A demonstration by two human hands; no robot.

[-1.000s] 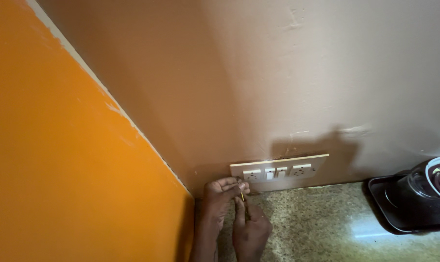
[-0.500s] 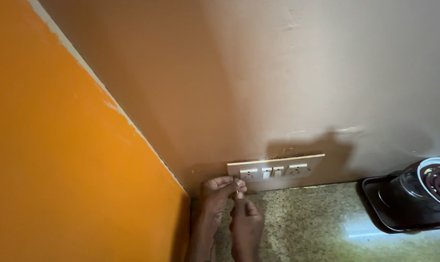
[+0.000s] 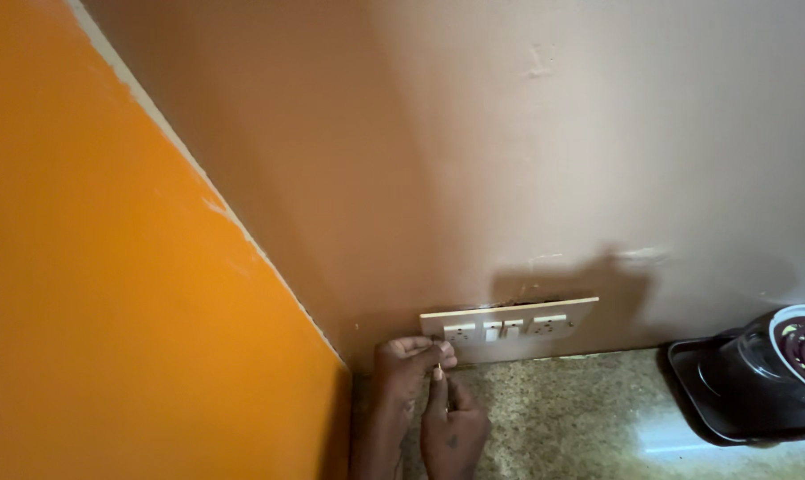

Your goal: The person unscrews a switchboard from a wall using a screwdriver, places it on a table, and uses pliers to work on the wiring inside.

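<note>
wall: the switch plate (image 3: 509, 327) sits low on the back wall (image 3: 527, 160), just above the counter (image 3: 562, 418)
side panel: a side wall (image 3: 109, 293) stands to the left and meets the back wall in a corner left of the plate
hands: the left hand (image 3: 404, 364) touches the plate's left end; the right hand (image 3: 451, 427) is just below and right of it, over the counter
tray: a tray (image 3: 696, 400) lies on the counter at the far right, well apart from the hands
pot: a pot (image 3: 776, 364) stands in the tray
</note>
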